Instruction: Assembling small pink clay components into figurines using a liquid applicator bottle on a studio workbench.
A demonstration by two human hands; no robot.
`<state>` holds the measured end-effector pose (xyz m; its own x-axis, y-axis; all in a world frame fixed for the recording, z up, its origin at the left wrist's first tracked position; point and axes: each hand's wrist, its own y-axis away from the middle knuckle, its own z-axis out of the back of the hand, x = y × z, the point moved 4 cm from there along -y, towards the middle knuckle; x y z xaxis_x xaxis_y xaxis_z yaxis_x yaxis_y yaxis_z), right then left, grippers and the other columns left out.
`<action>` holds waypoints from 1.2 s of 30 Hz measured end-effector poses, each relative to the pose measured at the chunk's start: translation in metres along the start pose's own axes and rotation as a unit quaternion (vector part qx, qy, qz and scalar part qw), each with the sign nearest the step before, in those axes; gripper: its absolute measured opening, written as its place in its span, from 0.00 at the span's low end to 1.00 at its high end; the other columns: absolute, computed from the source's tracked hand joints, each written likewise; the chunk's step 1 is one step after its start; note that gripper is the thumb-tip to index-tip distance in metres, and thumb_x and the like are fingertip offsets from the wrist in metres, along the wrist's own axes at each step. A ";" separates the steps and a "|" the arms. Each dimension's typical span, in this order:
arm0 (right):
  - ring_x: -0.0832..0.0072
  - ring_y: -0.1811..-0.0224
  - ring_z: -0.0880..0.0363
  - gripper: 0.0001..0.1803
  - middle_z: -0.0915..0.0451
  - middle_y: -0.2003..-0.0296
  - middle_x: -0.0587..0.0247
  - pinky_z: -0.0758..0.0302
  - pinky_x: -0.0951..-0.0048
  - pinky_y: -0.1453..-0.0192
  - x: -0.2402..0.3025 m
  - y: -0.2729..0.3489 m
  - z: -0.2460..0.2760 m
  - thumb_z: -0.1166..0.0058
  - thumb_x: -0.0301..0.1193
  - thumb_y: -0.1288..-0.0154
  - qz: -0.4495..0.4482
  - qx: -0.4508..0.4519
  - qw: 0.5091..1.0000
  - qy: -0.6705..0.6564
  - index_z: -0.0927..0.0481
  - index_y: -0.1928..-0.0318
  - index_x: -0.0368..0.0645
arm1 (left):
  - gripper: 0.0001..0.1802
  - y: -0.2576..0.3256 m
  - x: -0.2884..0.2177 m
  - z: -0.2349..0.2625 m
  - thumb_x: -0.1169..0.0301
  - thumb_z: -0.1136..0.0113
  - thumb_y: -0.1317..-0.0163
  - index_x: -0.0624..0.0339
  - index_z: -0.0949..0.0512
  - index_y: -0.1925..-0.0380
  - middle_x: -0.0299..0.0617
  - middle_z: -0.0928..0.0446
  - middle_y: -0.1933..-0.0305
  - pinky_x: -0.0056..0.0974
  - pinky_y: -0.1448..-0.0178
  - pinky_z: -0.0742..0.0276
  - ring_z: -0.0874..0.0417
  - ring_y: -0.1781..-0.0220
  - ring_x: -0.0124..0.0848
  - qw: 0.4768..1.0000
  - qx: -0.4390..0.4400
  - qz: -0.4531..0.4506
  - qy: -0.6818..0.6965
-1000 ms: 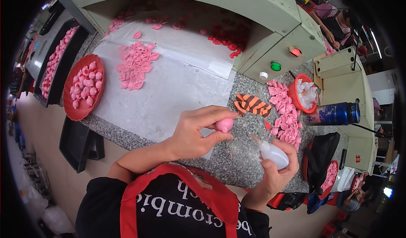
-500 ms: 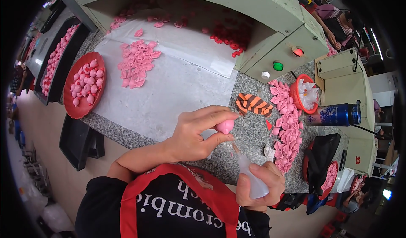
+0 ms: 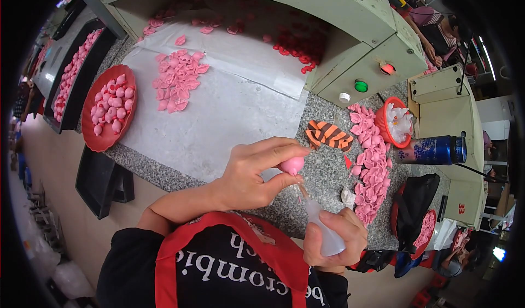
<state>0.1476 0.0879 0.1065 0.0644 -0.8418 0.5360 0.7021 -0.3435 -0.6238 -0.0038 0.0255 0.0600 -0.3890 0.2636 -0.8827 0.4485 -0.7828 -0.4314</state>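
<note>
Between thumb and fingers, my left hand (image 3: 249,174) pinches a small round pink piece with a pointed tip (image 3: 292,164). My right hand (image 3: 340,236) is wrapped round a translucent squeeze bottle (image 3: 324,228), tilted so its thin brownish nozzle rises toward the pink piece. The nozzle end is close under my left thumb; I cannot tell whether it touches the piece. Right of my hands, a long heap of pink petal-shaped pieces (image 3: 373,179) lies on the speckled worktop (image 3: 292,212). An orange-and-brown striped object (image 3: 330,135) lies just beyond my left fingertips.
White paper (image 3: 235,119) carries pink pieces (image 3: 178,81). At left stands a red dish (image 3: 90,125) of round pink pieces. A grey housing (image 3: 350,12) arches over the far side. A red basket (image 3: 381,123) and blue bottle (image 3: 432,150) stand right. Another person (image 3: 432,32) sits far right.
My right hand and the squeeze bottle have shifted very slightly to the left. The pink piece stays in my left hand, its tip turned a little.
</note>
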 end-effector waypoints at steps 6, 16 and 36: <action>0.76 0.90 0.38 0.18 0.32 0.87 0.68 0.42 0.81 0.86 0.001 -0.001 -0.001 0.39 0.23 0.59 0.002 0.000 1.000 0.002 0.28 0.63 0.40 | 0.20 0.001 0.000 0.000 0.78 0.35 0.58 0.67 0.25 0.61 0.50 0.24 0.61 0.30 0.64 0.22 0.21 0.65 0.32 1.000 0.001 0.005 0.002; 0.76 0.90 0.39 0.12 0.28 0.85 0.61 0.43 0.79 0.85 0.002 0.000 -0.002 0.45 0.24 0.57 0.000 -0.006 1.000 0.002 0.28 0.68 0.35 | 0.20 0.000 0.000 0.000 0.79 0.35 0.59 0.67 0.25 0.61 0.50 0.24 0.61 0.30 0.64 0.23 0.21 0.65 0.32 1.000 0.009 0.009 0.000; 0.76 0.76 0.26 0.18 0.27 0.71 0.57 0.27 0.81 0.73 -0.116 0.021 -0.010 0.51 0.25 0.48 -0.449 -0.199 0.803 -0.338 0.29 0.55 0.32 | 0.24 0.000 0.017 -0.004 0.83 0.40 0.55 0.63 0.28 0.53 0.43 0.28 0.58 0.31 0.52 0.25 0.25 0.59 0.28 0.978 0.035 0.149 0.143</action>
<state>0.1477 0.1736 0.0254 0.1242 0.1916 0.9736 0.4065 -0.9049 0.1262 -0.0071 0.0326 0.0438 -0.0041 0.1572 -0.9876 0.4470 -0.8831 -0.1424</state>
